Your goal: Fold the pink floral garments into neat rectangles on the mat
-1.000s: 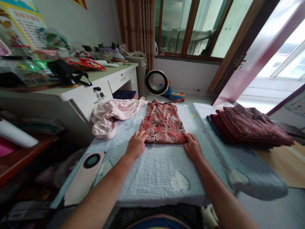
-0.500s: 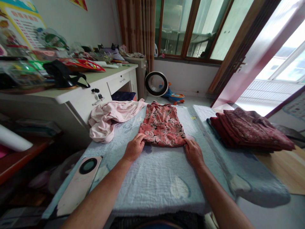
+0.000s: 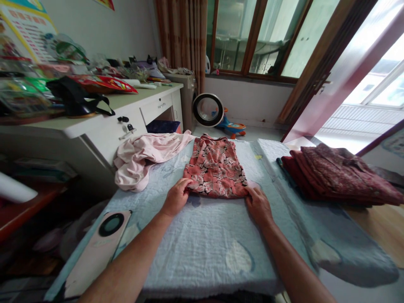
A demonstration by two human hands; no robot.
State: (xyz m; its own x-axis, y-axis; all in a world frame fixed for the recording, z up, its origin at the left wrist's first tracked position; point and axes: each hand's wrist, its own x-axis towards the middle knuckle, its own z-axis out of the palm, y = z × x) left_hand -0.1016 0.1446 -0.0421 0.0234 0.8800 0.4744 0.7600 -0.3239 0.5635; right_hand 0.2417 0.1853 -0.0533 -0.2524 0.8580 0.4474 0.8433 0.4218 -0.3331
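A red floral shirt (image 3: 216, 168), folded into a narrow block with its collar at the far end, lies on the pale blue cloth (image 3: 202, 248) covering the table. My left hand (image 3: 176, 195) pinches its near left corner between thumb and fingers. At the near right corner, my right hand (image 3: 259, 204) grips the fabric the same way. The near edge of the shirt looks slightly lifted between both hands. To the left lies a crumpled pale pink garment (image 3: 142, 158), apart from my hands.
Several folded dark red garments (image 3: 341, 172) are stacked at the right. A pale phone-shaped object (image 3: 97, 252) with a dark round part lies at the left front. Beyond stand a cluttered white desk (image 3: 126, 115), a round-framed fan-like object (image 3: 207, 110) and a blue toy (image 3: 232, 125).
Both hands keep hold of the shirt's near corners, with very little movement. The view has shifted slightly, so surroundings sit a little farther outward.
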